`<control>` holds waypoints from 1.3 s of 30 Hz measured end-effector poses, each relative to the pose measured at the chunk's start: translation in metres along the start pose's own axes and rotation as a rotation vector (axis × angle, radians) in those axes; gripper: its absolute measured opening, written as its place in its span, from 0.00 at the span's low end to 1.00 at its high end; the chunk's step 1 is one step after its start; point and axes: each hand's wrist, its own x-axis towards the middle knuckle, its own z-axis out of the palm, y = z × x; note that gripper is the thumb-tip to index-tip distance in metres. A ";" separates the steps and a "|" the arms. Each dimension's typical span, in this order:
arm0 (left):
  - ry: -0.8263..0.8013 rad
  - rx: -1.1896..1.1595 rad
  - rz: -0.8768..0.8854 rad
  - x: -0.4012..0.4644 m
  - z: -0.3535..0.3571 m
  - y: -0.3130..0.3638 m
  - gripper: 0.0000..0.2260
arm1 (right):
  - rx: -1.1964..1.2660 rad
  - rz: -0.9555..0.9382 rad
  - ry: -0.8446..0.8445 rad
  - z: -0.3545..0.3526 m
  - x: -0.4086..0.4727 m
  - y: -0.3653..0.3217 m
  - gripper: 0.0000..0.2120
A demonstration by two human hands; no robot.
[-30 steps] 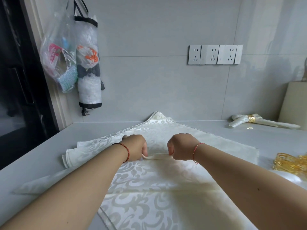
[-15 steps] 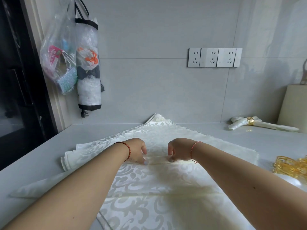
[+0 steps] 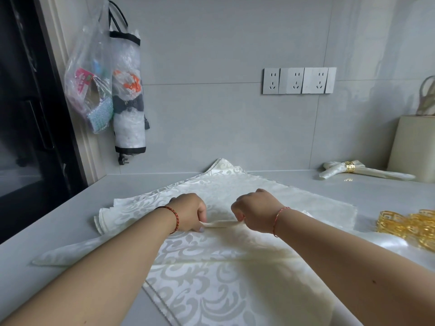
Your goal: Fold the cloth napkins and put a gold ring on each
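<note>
Folding cream damask cloth napkin (image 3: 211, 267) on table.
Left hand (image 3: 188, 211) and right hand (image 3: 255, 211) pinching one raised fold between them; fold axis left-to-right, both equally near.

Both my arms reached forward, bare, and came closer together toward the hands. My left hand (image 3: 190, 211) was curled into a loose fist with its knuckles up, and its fingertips (image 3: 201, 229) pointed down and pinched a thin fold. My right hand (image 3: 255, 209) was curled the same way and pinched the other end of that fold. The two hands were near each other but not touching. Each wrist had a thin red string around it.
</note>
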 end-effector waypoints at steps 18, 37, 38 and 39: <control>-0.134 0.067 -0.031 -0.003 -0.007 0.011 0.16 | 0.355 0.204 -0.273 -0.007 0.003 0.006 0.15; -0.023 0.116 0.073 -0.033 0.000 0.015 0.06 | 0.120 0.065 -0.154 -0.014 -0.027 -0.013 0.12; -0.042 0.100 0.061 -0.034 -0.003 0.016 0.05 | 0.151 0.085 -0.166 -0.015 -0.027 -0.012 0.09; -0.054 0.082 0.049 -0.035 -0.005 0.018 0.04 | 0.177 0.103 -0.173 -0.016 -0.026 -0.011 0.07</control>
